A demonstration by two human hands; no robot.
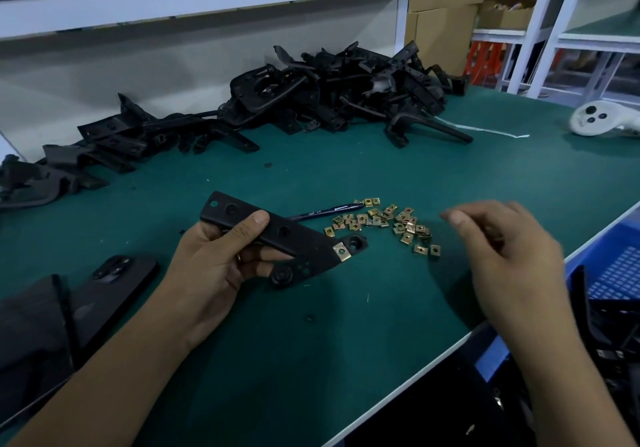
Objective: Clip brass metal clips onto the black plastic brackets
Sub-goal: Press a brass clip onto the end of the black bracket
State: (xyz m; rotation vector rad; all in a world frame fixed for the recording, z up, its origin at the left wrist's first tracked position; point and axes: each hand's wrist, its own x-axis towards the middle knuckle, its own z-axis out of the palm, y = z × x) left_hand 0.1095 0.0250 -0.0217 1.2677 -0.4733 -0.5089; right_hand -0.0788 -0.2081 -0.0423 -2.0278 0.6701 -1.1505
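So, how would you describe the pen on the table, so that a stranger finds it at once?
Start at the green table and find the scatter of brass clips in front of the right hand. The pen lies at their left edge, its far end running behind the black bracket held in the left hand. It is the only long, thin, dark blue thing there.

A flat black plastic bracket (277, 235), pierced with round holes, is held tilted above the green bench, one brass clip (342, 252) seated on its right corner. Loose brass clips (388, 221) lie scattered just beyond; more black brackets (311, 97) are heaped behind.
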